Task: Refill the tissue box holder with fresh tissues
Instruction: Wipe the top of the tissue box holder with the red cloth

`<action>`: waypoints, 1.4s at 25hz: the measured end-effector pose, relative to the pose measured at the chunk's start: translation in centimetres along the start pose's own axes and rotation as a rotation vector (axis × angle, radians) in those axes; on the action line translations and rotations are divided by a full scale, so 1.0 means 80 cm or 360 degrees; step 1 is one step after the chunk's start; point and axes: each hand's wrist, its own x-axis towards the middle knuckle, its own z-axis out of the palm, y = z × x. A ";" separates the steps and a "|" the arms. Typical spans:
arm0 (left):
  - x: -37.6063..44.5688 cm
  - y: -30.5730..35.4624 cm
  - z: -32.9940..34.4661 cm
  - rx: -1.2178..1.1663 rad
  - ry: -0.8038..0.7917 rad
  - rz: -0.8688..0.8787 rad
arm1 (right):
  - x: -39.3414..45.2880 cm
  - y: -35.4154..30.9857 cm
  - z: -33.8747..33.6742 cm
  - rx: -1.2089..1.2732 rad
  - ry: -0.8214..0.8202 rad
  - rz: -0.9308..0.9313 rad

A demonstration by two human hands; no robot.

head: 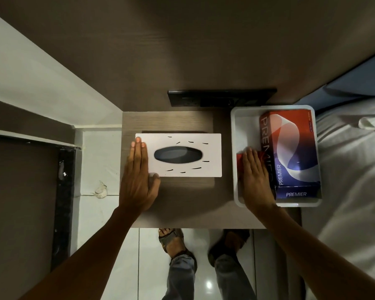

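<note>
Holder (pixel 212 154): your left hand (pixel 136 182) lies flat on it, fingers together, steadying. Box (pixel 294 152) in tray (pixel 234 126): your right hand (pixel 256 180) rests open against it, not clamped.

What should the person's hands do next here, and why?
Probably lift the white tissue box holder off the wooden table: its oval slot looks dark and empty, the left hand lies flat on its end, and the right hand already rests on the red-and-blue Premier tissue box.

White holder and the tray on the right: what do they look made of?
White holder: looks like matte painted wood or rigid plastic, given its flat top and crisp edges; can't tell which. Tray: likely moulded plastic, with rounded corners and a smooth, slightly glossy rim.
</note>
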 end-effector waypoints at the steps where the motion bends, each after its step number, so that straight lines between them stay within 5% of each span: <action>1: 0.000 -0.001 -0.001 0.0008 -0.0006 0.0008 | -0.001 0.002 -0.001 0.0118 0.0046 0.0000; 7: -0.002 -0.007 -0.004 0.0102 -0.0063 0.0096 | -0.027 -0.020 -0.063 0.1313 0.0166 0.0381; 10: -0.001 -0.005 -0.005 0.0109 -0.0089 0.0064 | -0.042 -0.050 -0.108 0.1475 0.0414 0.0307; 13: -0.001 -0.003 -0.004 0.0101 -0.0114 0.0015 | -0.026 -0.093 -0.125 0.1577 0.0359 0.0089; 16: -0.001 -0.003 -0.004 0.0070 -0.0119 0.0003 | 0.014 -0.135 -0.096 0.1457 0.0308 -0.0119; 21: -0.003 -0.003 -0.005 -0.0036 -0.0064 0.0099 | 0.037 -0.152 -0.034 0.0485 0.0381 -0.0257; 28: -0.004 -0.004 0.000 -0.0016 0.0009 0.0082 | 0.057 -0.178 -0.029 0.0343 0.0433 -0.0123; 35: -0.005 -0.008 0.007 -0.0019 -0.0016 0.0048 | 0.086 -0.188 -0.031 0.0244 0.0244 -0.0630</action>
